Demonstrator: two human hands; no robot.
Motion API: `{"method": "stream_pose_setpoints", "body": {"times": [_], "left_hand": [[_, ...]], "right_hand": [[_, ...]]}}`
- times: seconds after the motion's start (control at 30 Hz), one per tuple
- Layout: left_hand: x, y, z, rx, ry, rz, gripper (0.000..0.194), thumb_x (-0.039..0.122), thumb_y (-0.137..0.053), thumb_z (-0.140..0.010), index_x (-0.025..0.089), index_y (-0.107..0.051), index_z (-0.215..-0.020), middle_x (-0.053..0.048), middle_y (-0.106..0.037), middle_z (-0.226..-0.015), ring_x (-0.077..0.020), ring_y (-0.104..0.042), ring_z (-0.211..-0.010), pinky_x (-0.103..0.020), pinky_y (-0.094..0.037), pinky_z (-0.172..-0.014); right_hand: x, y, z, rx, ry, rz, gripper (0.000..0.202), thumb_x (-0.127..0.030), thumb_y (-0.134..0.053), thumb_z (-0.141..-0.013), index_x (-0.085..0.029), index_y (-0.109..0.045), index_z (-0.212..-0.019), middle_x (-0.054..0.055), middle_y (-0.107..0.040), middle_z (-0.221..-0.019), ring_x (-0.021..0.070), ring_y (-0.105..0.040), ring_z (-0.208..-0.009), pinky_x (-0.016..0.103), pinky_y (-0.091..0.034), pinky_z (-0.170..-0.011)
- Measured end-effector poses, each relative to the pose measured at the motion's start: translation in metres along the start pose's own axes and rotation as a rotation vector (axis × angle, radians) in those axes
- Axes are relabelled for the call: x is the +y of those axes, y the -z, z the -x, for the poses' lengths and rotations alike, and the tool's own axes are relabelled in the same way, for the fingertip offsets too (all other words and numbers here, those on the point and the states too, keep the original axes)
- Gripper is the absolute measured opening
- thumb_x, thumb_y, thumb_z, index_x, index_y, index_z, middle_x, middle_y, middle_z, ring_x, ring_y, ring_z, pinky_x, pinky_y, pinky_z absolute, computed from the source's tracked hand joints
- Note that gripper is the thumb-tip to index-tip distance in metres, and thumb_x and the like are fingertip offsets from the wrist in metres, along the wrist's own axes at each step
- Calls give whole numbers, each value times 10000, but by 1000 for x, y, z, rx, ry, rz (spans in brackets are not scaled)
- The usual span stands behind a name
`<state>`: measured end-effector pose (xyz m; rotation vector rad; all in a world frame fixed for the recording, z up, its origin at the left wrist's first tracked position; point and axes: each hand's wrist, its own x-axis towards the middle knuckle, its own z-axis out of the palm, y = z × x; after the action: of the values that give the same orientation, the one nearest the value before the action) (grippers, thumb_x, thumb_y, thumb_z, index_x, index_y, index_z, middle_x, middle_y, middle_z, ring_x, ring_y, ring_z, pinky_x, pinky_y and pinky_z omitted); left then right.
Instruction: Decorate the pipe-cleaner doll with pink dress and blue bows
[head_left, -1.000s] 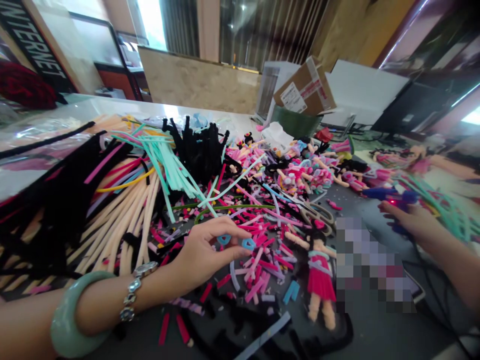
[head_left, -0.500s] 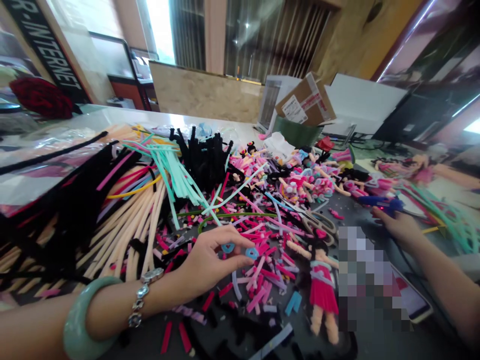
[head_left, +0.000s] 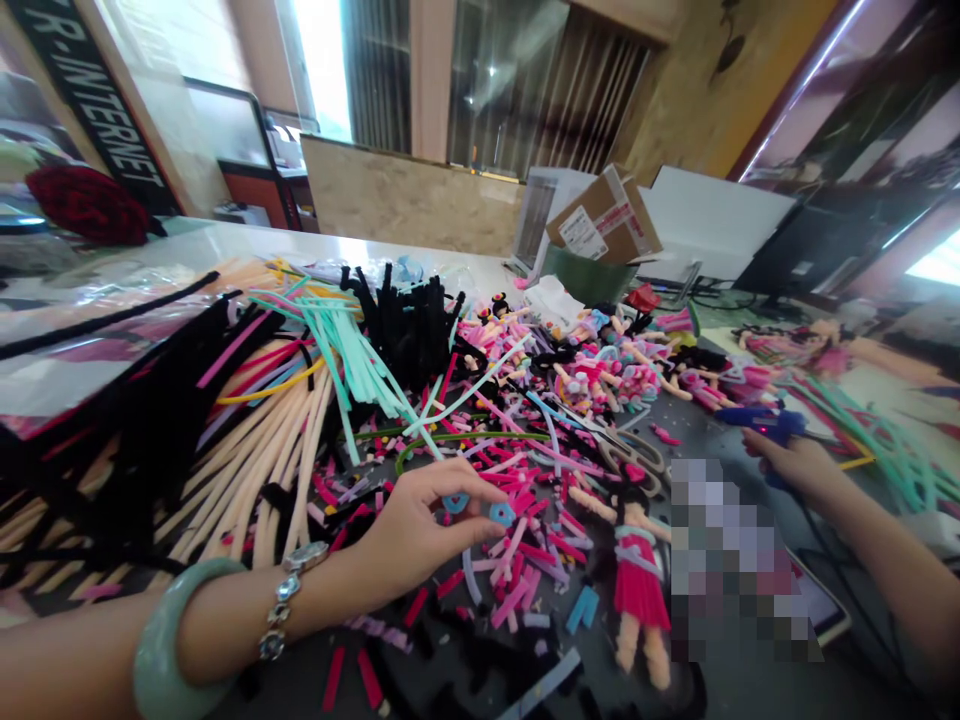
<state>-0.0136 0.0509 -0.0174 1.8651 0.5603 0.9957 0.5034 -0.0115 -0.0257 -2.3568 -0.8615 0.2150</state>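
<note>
Between thumb and fingertips, my left hand (head_left: 431, 515) pinches a small light-blue piece of curled pipe cleaner (head_left: 501, 514); another blue loop shows inside the curl of the fingers. On the right, my right hand (head_left: 799, 465) is wrapped round the handle of a dark-blue glue gun (head_left: 765, 424), its nozzle pointing left and a red light glowing on its body. A pipe-cleaner doll (head_left: 641, 590) in a deep pink skirt lies on the dark table between my hands. Pink and purple pipe-cleaner offcuts (head_left: 517, 560) spread beneath my left hand.
Bundles of beige pipe cleaners (head_left: 240, 460), mint ones (head_left: 352, 340) and black ones (head_left: 412, 325) lie at left. Scissors (head_left: 630, 450) rest mid-table, with a heap of dolls (head_left: 600, 360) behind. A cardboard box (head_left: 604, 215) sits in a green bin (head_left: 585, 275). A phone lies at right, partly blurred out.
The view has shifted slightly. My left hand keeps its pinch on the blue piece, and my right hand still grips the glue gun, held at nearly the same spot.
</note>
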Motion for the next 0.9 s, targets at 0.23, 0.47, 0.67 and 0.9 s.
{"method": "stream_pose_setpoints", "body": {"times": [0.23,0.47,0.67,0.9], "left_hand": [[-2,0,2,-15,24,-8,144,202,-748,-712,164,-732,-850,-6,-582,-674,-118,-557,-637,-240,-449,-629],[-1,0,1,-22,32,0,135,206,-739,-725,172,-730,-855,-4,-580,-680,-116,-554,-644,-239,-448,-634],[1,0,2,-17,22,-2,127,193,-742,-717,170,-730,-841,-3,-581,-669,-119,-564,-645,-239,-466,-641],[-3,0,2,-14,-13,-8,125,195,-741,-719,176,-727,-842,-3,-588,-667,-117,-566,-637,-240,-480,-643]], "right_hand": [[-3,5,9,-112,-138,106,294,-367,-537,-909,-142,-588,-1089,56,-632,-1027,163,-631,-839,344,-535,-721],[-13,1,13,-104,-126,199,299,-369,-533,-911,-138,-589,-1091,59,-632,-1037,170,-631,-858,359,-532,-741],[-17,1,11,-84,-134,303,301,-372,-538,-907,-144,-592,-1097,60,-627,-1067,187,-626,-903,377,-524,-776],[-10,6,11,-81,-117,347,296,-374,-541,-904,-146,-597,-1085,54,-630,-1050,185,-629,-890,365,-526,-762]]}}
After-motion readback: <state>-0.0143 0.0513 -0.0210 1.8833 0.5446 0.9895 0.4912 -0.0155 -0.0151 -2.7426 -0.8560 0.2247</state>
